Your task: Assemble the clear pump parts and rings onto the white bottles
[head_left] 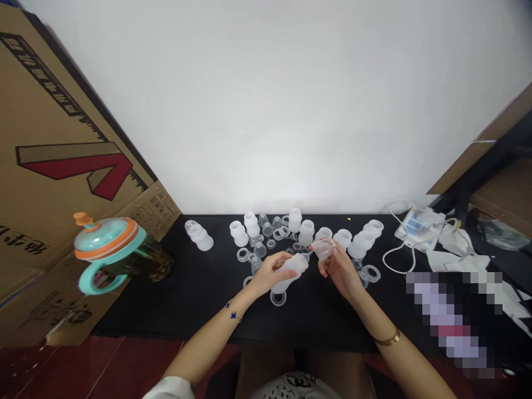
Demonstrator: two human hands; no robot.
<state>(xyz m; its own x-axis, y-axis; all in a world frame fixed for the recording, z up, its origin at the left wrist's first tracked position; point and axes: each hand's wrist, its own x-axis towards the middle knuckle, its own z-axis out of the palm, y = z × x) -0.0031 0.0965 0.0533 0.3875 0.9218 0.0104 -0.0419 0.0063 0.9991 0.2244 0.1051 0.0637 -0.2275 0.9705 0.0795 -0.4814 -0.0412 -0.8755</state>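
My left hand [272, 273] is wrapped round a white bottle [290, 272], which lies tilted with its top toward the right. Between the fingers of my right hand [338, 270] is a clear cap [323, 249], held just beside the bottle's top and apart from my left hand. Behind both hands stand several open white bottles, among them one at the back [295, 220] and one at the left [239, 234]. Clear domed caps [260, 249] and rings lie among them. One ring [278, 298] rests on the table below the held bottle.
A capped bottle [200, 236] stands alone at the left of the black table [199, 305]. Farther left is a large turquoise-lidded jug [120, 249] beside cardboard [62, 127]. At the right are a white power strip [419, 228], cables and papers. A white wall [291, 111] rises behind.
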